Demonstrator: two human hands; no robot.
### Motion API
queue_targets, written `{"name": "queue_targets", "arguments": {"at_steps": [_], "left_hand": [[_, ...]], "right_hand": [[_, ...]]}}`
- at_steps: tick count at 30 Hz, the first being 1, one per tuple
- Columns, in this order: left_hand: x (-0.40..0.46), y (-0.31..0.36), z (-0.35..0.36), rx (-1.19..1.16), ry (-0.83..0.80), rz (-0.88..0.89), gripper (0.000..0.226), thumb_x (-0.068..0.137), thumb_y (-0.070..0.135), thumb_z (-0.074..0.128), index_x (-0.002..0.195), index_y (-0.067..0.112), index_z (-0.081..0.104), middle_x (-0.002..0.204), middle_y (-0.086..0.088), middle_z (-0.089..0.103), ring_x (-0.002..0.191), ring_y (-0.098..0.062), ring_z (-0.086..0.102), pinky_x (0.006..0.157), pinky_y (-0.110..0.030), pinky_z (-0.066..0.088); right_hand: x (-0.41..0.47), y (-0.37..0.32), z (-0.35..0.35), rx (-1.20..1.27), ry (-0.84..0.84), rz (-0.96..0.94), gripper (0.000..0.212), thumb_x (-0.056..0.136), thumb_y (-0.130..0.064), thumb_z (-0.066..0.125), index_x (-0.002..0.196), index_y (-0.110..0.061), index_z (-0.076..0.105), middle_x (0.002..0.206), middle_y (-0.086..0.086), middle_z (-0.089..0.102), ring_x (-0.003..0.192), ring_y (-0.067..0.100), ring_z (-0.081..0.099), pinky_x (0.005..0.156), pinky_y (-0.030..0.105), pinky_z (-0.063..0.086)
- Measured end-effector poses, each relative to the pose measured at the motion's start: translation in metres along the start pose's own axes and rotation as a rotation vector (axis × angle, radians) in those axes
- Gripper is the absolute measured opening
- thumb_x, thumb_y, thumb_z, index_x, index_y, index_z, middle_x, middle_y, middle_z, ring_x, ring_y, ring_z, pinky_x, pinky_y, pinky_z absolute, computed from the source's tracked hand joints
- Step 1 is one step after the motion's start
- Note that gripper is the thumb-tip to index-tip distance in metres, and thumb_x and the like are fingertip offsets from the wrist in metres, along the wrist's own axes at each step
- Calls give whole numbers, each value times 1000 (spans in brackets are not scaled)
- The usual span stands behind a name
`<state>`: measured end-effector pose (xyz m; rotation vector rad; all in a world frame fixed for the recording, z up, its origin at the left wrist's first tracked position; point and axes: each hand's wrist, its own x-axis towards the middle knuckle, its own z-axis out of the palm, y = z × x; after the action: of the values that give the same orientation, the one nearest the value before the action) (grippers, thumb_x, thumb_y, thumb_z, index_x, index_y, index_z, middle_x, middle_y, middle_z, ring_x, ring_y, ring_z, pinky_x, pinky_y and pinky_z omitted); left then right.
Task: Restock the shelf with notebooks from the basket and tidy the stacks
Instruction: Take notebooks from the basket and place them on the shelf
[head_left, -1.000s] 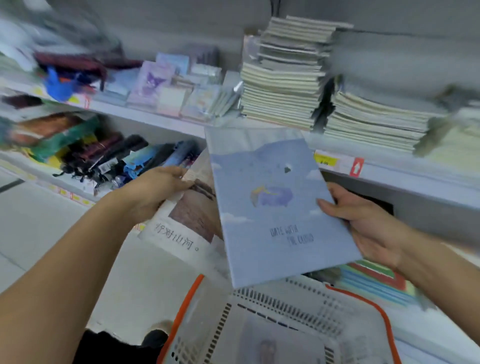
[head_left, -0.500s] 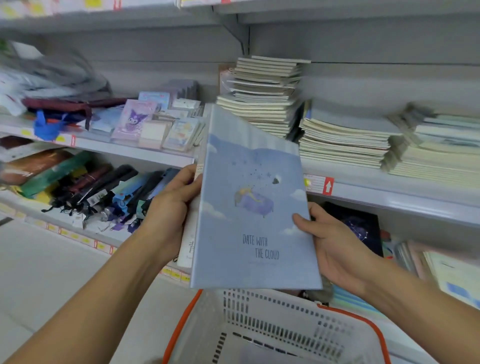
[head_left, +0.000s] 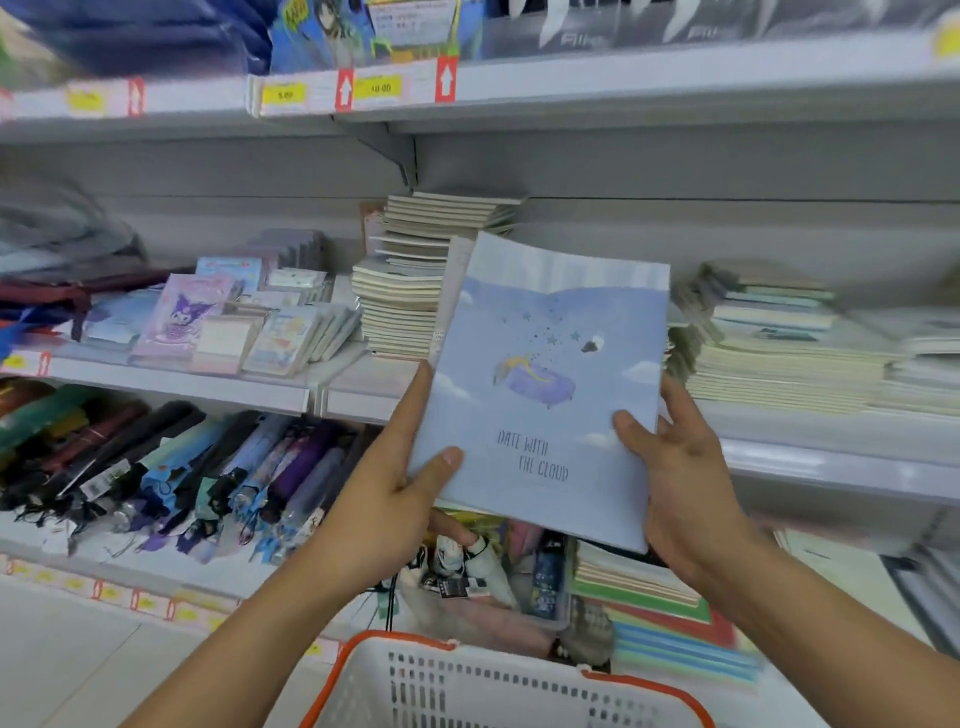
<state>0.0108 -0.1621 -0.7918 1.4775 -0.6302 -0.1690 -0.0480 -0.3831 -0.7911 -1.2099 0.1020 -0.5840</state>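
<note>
A pale blue notebook printed "Date with the cloud" is held upright in front of the middle shelf. My left hand grips its lower left edge, thumb on the cover. My right hand grips its lower right edge, thumb on the cover too. Another notebook's edge shows just behind its left side. A tall uneven stack of notebooks stands behind it on the shelf, with lower stacks to the right. The white basket with an orange rim is at the bottom.
Small packaged notepads fill the middle shelf's left part. Folded umbrellas lie on the lower shelf at left, coloured paper stacks at right. The upper shelf edge carries price tags. Floor shows at bottom left.
Both hands have lifted the blue notebook higher and toward the notebook stacks on the middle shelf. My view has tilted up, showing the upper shelf and less of the basket.
</note>
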Motion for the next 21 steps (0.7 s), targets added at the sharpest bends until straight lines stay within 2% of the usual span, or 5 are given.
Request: {"name": "queue_targets", "arguments": {"at_steps": [5,9,12,15,21], "left_hand": [[7,0,9,-50,-57,-49,75,96,2,51,146,51,24,143,20,47,118,-22,61,70,-42,60],[9,4,16,-170,-105,-125,79,92,-6,52,143,50,29,135,10,58,106,-26,68,61,-45,60],[15,6,19,-283,-105,-167,82,87,-3,56,143,49,28,135,0,59,105,-33,67,61,-48,60],[31,12,20,-375,-72,-257,87,80,-2,60,145,46,26,129,-4,63,97,-33,70,54,-40,58],[83,32,46,-376,-56,-290,50,91,-7,52,130,25,49,122,-12,66,87,-31,69,49,-33,56]], "right_hand": [[1,-8,-15,-19,-24,11,37,101,-4,50,128,-28,58,112,2,75,94,24,74,75,43,62],[4,-13,-27,-31,-79,58,36,101,-9,50,131,-28,56,118,5,73,99,29,73,76,45,62],[7,-15,-32,-103,-149,88,42,102,-12,52,135,-38,50,122,-4,71,101,23,73,76,40,62],[8,-17,-34,-85,-153,100,45,99,-7,53,135,-35,52,122,-4,71,102,24,72,74,41,62],[40,-47,-41,-58,-60,51,39,98,-2,53,133,-19,57,120,4,72,102,28,72,68,38,62]]}}
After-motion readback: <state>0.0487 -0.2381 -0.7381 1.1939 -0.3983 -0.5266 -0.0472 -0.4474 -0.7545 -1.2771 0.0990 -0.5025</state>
